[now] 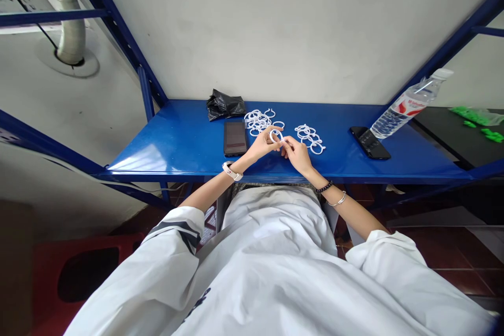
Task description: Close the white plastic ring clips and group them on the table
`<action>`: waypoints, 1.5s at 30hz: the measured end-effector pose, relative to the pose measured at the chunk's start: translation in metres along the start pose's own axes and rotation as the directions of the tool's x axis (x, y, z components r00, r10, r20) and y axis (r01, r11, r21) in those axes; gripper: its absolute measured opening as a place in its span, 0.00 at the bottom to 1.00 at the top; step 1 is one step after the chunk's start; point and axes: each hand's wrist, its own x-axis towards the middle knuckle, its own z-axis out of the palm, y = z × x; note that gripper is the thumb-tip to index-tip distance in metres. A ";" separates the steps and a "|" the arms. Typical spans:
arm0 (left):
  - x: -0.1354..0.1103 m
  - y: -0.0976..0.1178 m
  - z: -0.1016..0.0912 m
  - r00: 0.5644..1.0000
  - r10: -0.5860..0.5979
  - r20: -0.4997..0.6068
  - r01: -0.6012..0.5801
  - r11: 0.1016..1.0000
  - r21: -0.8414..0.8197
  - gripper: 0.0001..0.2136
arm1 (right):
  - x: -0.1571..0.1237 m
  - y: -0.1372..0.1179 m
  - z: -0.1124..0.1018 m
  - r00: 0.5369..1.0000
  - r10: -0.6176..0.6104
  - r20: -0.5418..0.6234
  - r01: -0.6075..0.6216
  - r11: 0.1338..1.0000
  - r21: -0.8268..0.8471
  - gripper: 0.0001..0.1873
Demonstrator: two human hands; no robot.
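Note:
Over the blue tabletop, my left hand [261, 145] grips a white plastic ring [271, 137] between thumb and fingers. My right hand [298, 155] meets it at the ring's right side, its thumb and fingertips pinched on the ring's edge. Just beyond my left hand lies a tangled pile of similar white rings [256, 118]; some show a small gap with knobbed ends. A smaller group of white rings [308, 132] rests to the right, beyond my right hand. My fingers partly cover the held ring.
A dark rectangular device [235, 138] lies left of my hands, with a crumpled black plastic bag [224, 105] behind it. To the right are a black phone [370, 143] and a water bottle [409, 105]. Green pieces [478, 114] lie on a dark surface farther right. A wall backs the blue table [189, 136].

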 end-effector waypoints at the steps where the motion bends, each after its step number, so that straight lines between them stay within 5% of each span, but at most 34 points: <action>1: 0.000 0.000 0.000 1.000 -0.002 0.000 0.002 1.000 0.002 0.27 | 0.000 0.000 0.000 1.000 0.002 0.001 -0.002 1.000 -0.001 0.27; 45: -0.003 0.001 0.005 0.983 0.106 -0.148 -0.089 0.989 0.117 0.28 | -0.001 0.004 0.003 0.999 0.015 -0.040 -0.018 0.997 -0.070 0.23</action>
